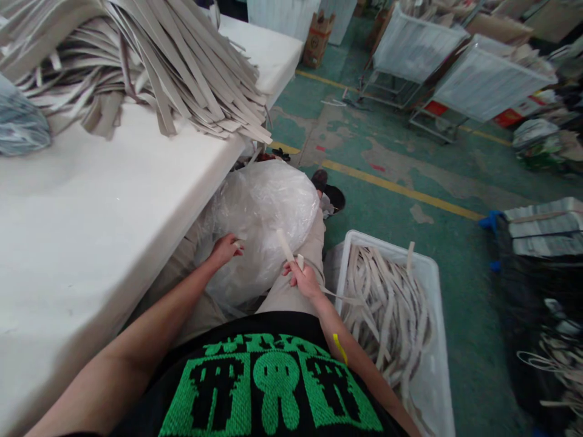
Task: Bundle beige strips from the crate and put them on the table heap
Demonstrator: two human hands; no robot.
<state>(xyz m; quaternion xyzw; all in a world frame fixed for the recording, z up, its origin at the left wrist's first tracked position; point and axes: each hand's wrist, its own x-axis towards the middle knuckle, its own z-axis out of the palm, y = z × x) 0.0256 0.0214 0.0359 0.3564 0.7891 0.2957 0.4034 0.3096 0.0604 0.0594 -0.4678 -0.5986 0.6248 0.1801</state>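
Note:
My right hand (306,280) is closed round a pale beige strip (285,245) over my right thigh. One end sticks up past the fingers, and a tail trails right toward a white bin (438,303). Similar strips (385,297) lie tangled in that bin. My left hand (225,250) is apart from it, fingers curled together above a clear plastic bag (268,194) on my lap. Something small and pale shows at its fingertips, too small to name.
On my left stands a white table (91,218) with a large heap of beige strips (182,67). White bins on wheeled frames (419,45) and a cardboard box (319,39) are farther back. Dark bundles (523,315) lie at the right on the green floor (464,255).

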